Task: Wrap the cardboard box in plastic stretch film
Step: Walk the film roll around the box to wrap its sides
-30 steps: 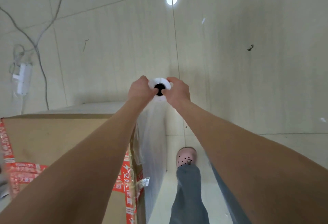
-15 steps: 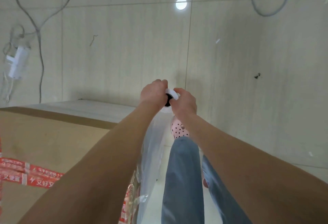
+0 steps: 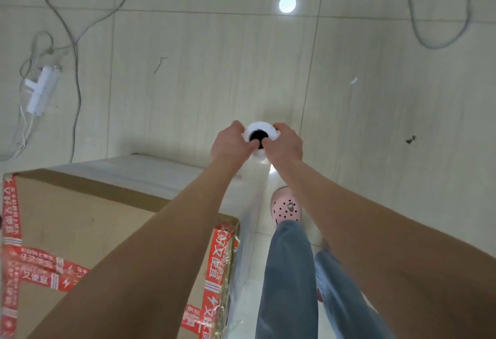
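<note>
Two bare forearms reach out from the bottom edge, converging ahead. Under the left forearm sits the cardboard box (image 3: 80, 220), lower left, top face toward the camera, its near right corner just beside the person's leg. Red tape (image 3: 216, 258) with white print runs down the box's right edge and crosses the top at left; the tape at the edge looks glossy under clear wrap.

Past the box corner, both hands hold the stretch film roll (image 3: 261, 124). The roll stands upright with its long axis vertical: the top end points up at the camera and the lower end points toward the floor. Only the white end ring and black core hole are plainly seen. The left hand (image 3: 228, 142) grips the roll's left side, fingers curled round it, thumb at the core hole. The right hand (image 3: 285, 145) grips the right side the same way, thumb tip at the hole next to the left thumb.

A sheet of film (image 3: 251, 204) hangs from below the roll and runs back along the box's right side, touching it.

Right of the film are a jeans leg (image 3: 287, 271) and, farther down, a pink clog (image 3: 285, 208) on the floor.

The tiled floor (image 3: 214, 70) is pale. A white power strip (image 3: 40, 89) with a grey cable (image 3: 77, 70) lies far left, and another cable loop (image 3: 468, 16) lies top right. A round light reflection (image 3: 287, 4) shows at top centre.
</note>
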{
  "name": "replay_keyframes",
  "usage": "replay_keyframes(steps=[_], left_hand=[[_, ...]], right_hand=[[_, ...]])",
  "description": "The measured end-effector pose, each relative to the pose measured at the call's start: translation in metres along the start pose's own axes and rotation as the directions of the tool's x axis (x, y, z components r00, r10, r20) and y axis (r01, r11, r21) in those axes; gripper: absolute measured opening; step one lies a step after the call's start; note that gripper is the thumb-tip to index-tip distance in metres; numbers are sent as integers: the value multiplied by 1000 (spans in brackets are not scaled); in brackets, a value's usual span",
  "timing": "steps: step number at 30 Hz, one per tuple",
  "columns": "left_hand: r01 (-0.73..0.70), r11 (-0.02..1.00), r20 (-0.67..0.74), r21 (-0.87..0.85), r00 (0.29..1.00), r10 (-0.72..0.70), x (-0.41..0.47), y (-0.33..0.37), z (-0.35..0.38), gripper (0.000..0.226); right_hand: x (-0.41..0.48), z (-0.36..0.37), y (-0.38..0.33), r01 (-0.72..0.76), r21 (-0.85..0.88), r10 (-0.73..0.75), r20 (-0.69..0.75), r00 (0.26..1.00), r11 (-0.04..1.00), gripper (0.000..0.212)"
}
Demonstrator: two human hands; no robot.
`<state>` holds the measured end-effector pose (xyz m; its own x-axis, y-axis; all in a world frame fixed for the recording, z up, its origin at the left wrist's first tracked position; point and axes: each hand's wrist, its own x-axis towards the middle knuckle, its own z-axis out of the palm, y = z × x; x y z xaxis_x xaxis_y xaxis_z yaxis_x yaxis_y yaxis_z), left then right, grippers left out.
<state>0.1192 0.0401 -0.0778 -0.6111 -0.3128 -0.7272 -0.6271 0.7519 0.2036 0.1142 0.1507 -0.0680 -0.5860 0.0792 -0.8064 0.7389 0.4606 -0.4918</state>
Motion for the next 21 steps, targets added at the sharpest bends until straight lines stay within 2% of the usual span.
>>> replay_keyframes(steps=[2,3,6,9,12,14,17,19,21], left_hand=[[-137,983,16,123,991,136,7,10,-5,45],[-176,969,37,172,984,172,10,15,-7,46],[-153,963,33,221,988,149,17,28,-11,29],[-112,984,-48,141,992,120,25,33,-16,15],[-72,997,-137,-23,988,68,31,31,-21,7],[-17,993,-174,-118,985,-4,34,30,-22,13],[96,978,-143,-183,982,-123,41,28,-24,27],[108,968,-91,-225,987,-131,47,29,-25,38],[57,969,-76,-240,994,-77,48,31,-26,39]], right_hand=[[-1,-2,-5,-10,-62,10,4,1000,998,35],[-1,-3,-7,-11,-92,11,2,1000,996,33],[3,-7,-17,66,-197,-67,2,998,978,32],[14,-11,-30,129,-275,-141,-24,990,953,38],[26,-13,-44,184,-255,-210,-80,974,949,37],[34,-12,-53,225,-223,-251,-99,963,949,34],[44,-11,-63,238,-204,-257,-71,964,950,35],[49,-12,-65,219,-210,-226,-9,974,953,33],[51,-14,-66,198,-174,-200,6,980,965,29]])
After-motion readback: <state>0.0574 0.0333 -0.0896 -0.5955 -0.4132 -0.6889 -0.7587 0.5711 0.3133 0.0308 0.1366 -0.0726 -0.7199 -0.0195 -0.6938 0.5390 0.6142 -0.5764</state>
